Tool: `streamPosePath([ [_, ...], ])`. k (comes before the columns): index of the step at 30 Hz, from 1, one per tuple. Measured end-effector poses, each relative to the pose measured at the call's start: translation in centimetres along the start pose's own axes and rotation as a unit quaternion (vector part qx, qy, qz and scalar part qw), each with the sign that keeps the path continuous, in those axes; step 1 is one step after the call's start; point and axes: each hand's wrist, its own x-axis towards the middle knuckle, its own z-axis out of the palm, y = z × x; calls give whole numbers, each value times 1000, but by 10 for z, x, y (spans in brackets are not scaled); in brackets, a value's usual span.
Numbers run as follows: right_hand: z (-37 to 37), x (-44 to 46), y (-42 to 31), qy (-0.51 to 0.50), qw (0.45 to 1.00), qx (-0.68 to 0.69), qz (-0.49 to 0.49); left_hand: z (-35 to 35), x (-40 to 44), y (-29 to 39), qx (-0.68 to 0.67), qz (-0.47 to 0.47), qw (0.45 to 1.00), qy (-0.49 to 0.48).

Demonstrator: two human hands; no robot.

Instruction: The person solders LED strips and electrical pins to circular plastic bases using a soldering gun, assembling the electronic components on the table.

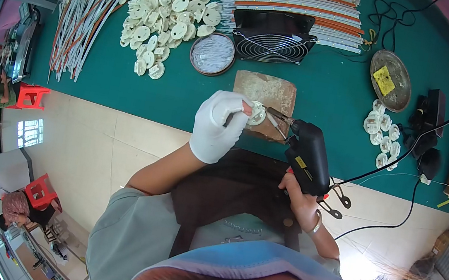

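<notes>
My left hand (216,127), in a white glove, has its thumb and fingers closed on a small round white plastic disc (256,114). It holds the disc over the near part of a worn brownish block (269,88). From the right, my bare right hand (301,203) grips the handle of a black soldering gun (309,157). The gun's tip points left and reaches to the disc's edge; whether they touch I cannot tell. A thin white piece also runs from near the disc toward the gun.
Behind the block stand a black fan (274,40) and a round dish (210,70) of white wires. White discs (178,8) are heaped left, near strip bundles (80,27). Right are a metal dish (400,101) with yellow sponge (384,79), several discs (381,127) and a black cord (399,160).
</notes>
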Motion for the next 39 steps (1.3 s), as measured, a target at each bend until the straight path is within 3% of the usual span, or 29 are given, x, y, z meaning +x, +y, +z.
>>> streamPosePath([
  [9, 3, 2, -11, 5, 999, 13, 33, -1, 0, 0, -1, 1, 1000, -6],
  [30, 4, 3, -11, 8, 1000, -11, -18, 0, 1, 0, 7, 5, 1000, -6],
  [39, 3, -1, -13, 17, 999, 40, 21, 2, 0, -1, 8, 14, 1000, 6],
])
